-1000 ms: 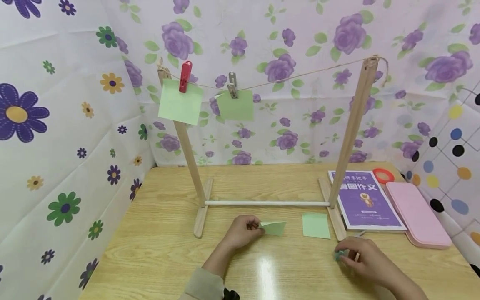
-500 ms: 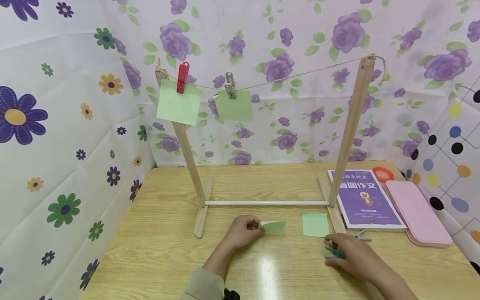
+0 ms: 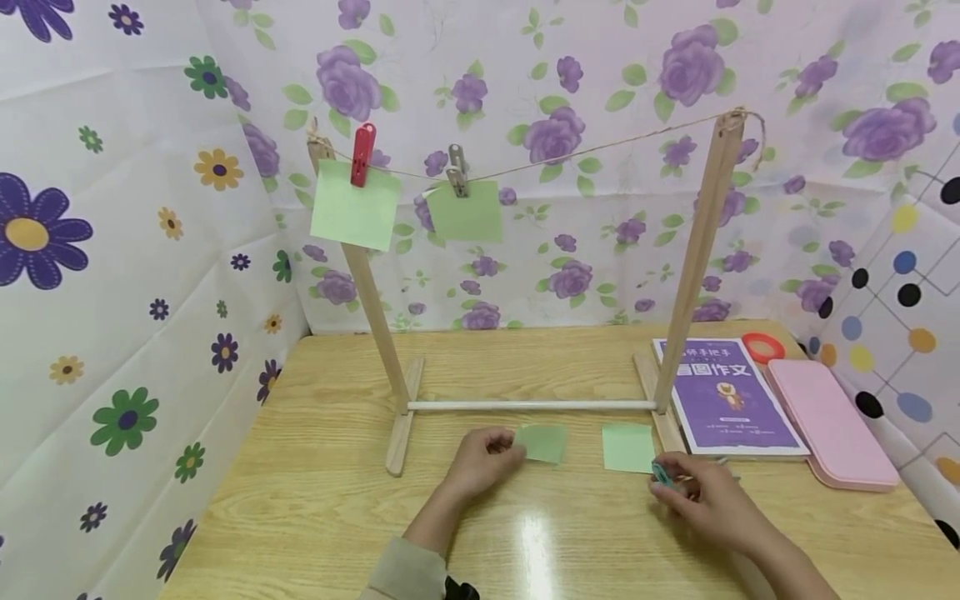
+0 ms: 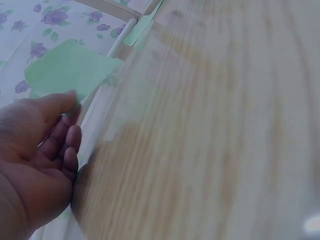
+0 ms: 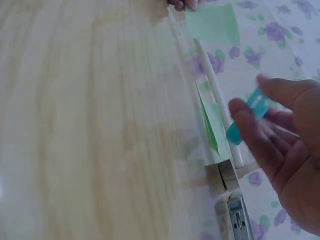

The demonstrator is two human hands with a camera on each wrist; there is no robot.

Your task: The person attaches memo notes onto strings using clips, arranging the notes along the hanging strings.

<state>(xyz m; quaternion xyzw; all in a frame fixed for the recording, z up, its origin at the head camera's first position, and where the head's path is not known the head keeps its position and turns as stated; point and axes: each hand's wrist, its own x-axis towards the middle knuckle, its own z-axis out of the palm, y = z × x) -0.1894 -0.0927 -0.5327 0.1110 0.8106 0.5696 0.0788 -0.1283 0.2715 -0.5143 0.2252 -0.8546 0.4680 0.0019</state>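
Note:
My left hand pinches a green sticky note between thumb and fingers; in the left wrist view the note stands up off the table. A teal clothespin is held between the thumb and fingertips of my right hand, near the base of the right post. Between the hands, a second green note lies on the table. Above, a red clothespin and a grey clothespin each hold a green note on the twine.
A wooden frame's left post and right post carry the twine, joined low by a white rod. At right lie a purple book, a pink case and a red ring. A metal clip lies near my right hand.
My left hand has raised and turned its note so more of its face shows. The right hand has moved left and up slightly, turning the teal clothespin in its fingers.

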